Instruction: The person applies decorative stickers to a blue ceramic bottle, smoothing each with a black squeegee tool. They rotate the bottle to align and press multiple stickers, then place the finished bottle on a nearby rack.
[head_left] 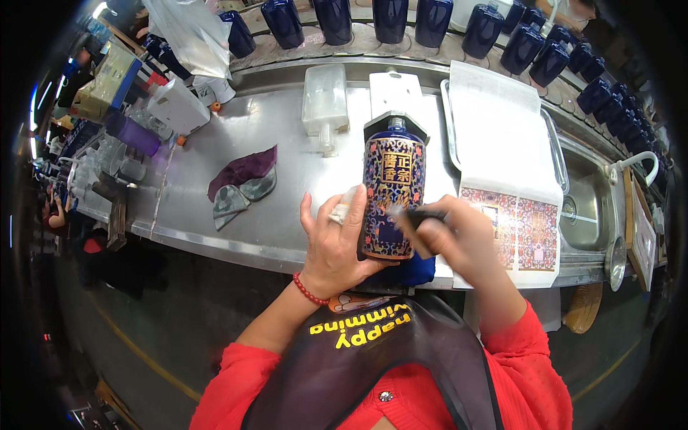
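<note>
A dark blue bottle (387, 190) with a colourful floral and gold pattern lies tilted in front of me, neck pointing away, against a dark angular rest (416, 127). My left hand (326, 247) grips its left side and lower end; white wrapping (340, 211) shows at one finger. In my right hand (462, 240) is a small scraper-like tool (423, 218) with a black grip and tan edge, blurred, over the bottle's lower right front. Blue cloth (416, 272) lies under the bottle's near end. Right of it are patterned decal sheets (534, 236), partly behind my right hand.
White sheets (494, 118) lie on a tray at the right, before a metal sink (588, 186) with a curved tap (641, 163). A purple-grey cloth (247, 179) and a clear bottle (325, 104) are on the steel table. Several blue bottles (335, 21) line the conveyor behind.
</note>
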### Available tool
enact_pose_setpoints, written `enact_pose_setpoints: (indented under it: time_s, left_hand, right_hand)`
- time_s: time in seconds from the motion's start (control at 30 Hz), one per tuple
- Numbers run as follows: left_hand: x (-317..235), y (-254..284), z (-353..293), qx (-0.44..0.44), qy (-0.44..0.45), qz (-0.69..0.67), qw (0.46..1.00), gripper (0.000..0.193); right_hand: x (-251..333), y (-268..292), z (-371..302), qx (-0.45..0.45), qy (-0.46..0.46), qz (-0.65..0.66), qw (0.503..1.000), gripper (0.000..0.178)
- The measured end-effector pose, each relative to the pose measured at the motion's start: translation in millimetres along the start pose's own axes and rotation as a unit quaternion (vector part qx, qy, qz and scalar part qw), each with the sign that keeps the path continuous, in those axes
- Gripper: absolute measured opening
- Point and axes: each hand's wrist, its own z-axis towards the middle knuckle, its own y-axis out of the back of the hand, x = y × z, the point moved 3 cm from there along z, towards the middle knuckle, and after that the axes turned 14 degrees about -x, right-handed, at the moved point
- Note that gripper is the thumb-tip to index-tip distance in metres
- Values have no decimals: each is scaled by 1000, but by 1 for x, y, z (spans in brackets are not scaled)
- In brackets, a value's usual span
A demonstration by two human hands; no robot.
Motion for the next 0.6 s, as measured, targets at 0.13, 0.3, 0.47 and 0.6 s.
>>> enact_pose_setpoints:
  time_s: [0.13,0.3,0.47,0.6]
  left_hand:
    - [3,-4,-5,0,10,-27,1000,122]
    - [13,-11,-12,14,22,-71,997,114]
    - [16,-6,-4,14,-11,-46,999,108]
    - [6,6,7,4,-36,-5,999,103]
  right_hand:
    - [-37,3,19,-195,-236,219,926,25]
    - [-78,-15,35,-172,-180,152,957,25]
    - [-61,-16,53,-126,-90,98,983,23]
    - [-56,-9,46,-174,-204,163,950,26]
